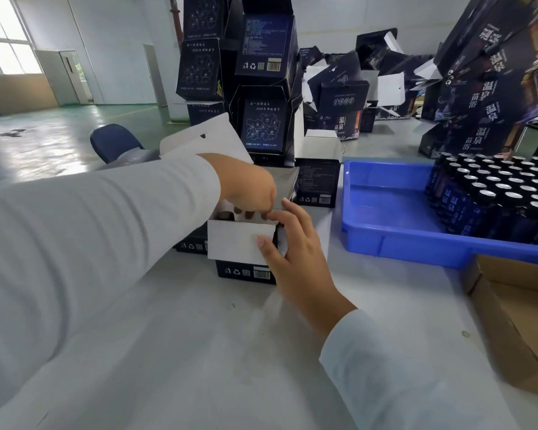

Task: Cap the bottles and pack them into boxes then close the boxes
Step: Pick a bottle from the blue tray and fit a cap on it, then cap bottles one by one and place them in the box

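Observation:
A dark printed box [246, 271] stands open on the white table, its white front flap [239, 243] folded outward and its big lid flap [205, 141] raised at the back. A dark bottle top [225, 216] shows inside. My left hand [246, 187] reaches over the opening with its fingers bent down into it; what they touch is hidden. My right hand [295, 252] rests against the box's right front corner, thumb on the front flap, fingers fairly straight.
A blue tray [385, 218] at the right holds several uncapped dark bottles [494, 193]. A brown carton [516, 321] lies at the right edge. Stacked printed boxes [264, 125] stand behind, a closed box [317, 184] beside them. A blue chair [115, 141] is at far left.

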